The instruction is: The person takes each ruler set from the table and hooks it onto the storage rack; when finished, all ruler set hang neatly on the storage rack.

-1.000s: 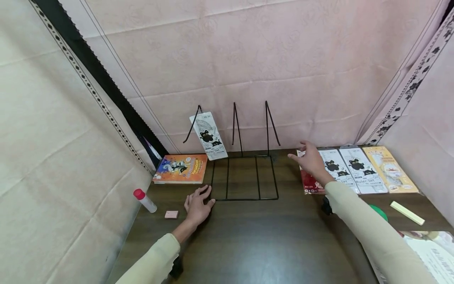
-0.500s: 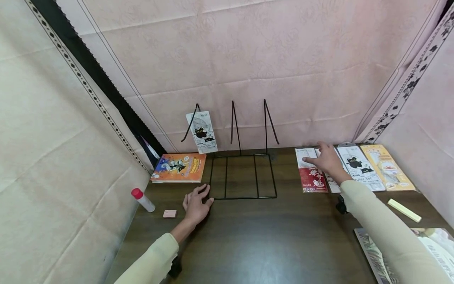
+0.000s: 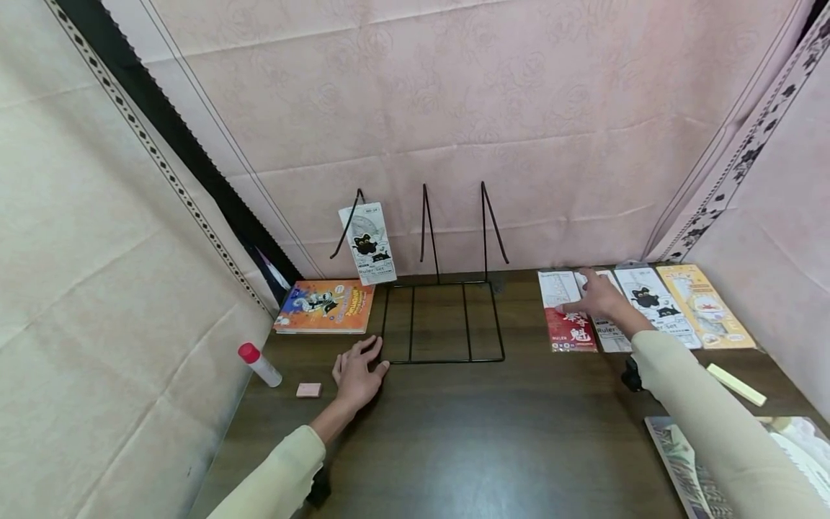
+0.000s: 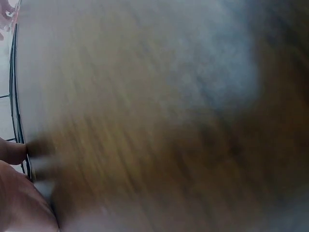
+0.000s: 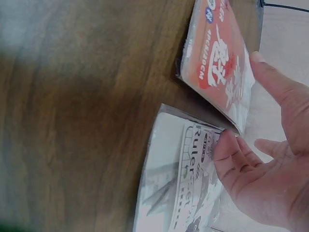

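Observation:
My left hand (image 3: 357, 378) holds the front left corner of a black wire display rack (image 3: 447, 361), thumb and forefinger on either side of the wire. From the rack's left hook hangs a ruler set packet (image 3: 372, 249) with a black cat print. My right hand (image 3: 601, 301) spreads over the flat packets at the right. Its thumb reaches the edge of a red-and-white ruler packet (image 5: 224, 63). The other fingertips are at the edge of a white ruler set packet (image 5: 166, 159), partly hidden under the hand in the head view.
Another cat ruler set (image 3: 658, 303) and a yellow packet (image 3: 707, 306) lie further right. A pale yellow strip (image 3: 735, 384) and a magazine (image 3: 677, 461) are nearer. At left are an orange book (image 3: 324, 306), a glue stick (image 3: 261, 365) and a pink eraser (image 3: 309, 390).
My right hand has moved right, from over the red packet onto the white one beside it. The hanging packet has swung left and hangs straighter. My left hand stays at the rack corner.

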{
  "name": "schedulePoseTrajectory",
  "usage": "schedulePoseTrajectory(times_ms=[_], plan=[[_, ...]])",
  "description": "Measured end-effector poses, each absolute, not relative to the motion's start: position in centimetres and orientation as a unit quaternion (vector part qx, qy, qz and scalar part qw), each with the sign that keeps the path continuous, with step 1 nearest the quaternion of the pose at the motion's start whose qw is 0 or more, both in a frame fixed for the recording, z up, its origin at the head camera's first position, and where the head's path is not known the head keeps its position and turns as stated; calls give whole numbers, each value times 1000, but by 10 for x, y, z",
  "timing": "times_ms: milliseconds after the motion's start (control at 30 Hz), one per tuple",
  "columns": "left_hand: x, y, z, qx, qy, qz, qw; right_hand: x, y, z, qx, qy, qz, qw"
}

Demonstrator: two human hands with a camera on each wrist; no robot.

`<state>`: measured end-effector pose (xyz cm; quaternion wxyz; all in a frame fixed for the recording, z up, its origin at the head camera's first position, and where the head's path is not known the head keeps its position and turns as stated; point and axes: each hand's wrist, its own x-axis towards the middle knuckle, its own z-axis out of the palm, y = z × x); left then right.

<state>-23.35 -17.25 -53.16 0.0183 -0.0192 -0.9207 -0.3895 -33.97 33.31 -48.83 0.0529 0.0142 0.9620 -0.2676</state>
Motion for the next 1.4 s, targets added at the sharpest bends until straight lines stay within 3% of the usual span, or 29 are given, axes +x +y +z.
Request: schedulePoseTrajectory(times_ms=[733, 1100, 1400], plan=[[-234, -168, -532, -24, -918, -394, 28, -344, 326, -480, 39, 956, -259, 129], [-231, -172, -531, -19, -926, -377, 23, -337, 316, -476, 66, 961, -247, 108], [-232, -171, -528, -20, -925, -380, 20, -338, 319, -472, 62, 947, -287, 131]])
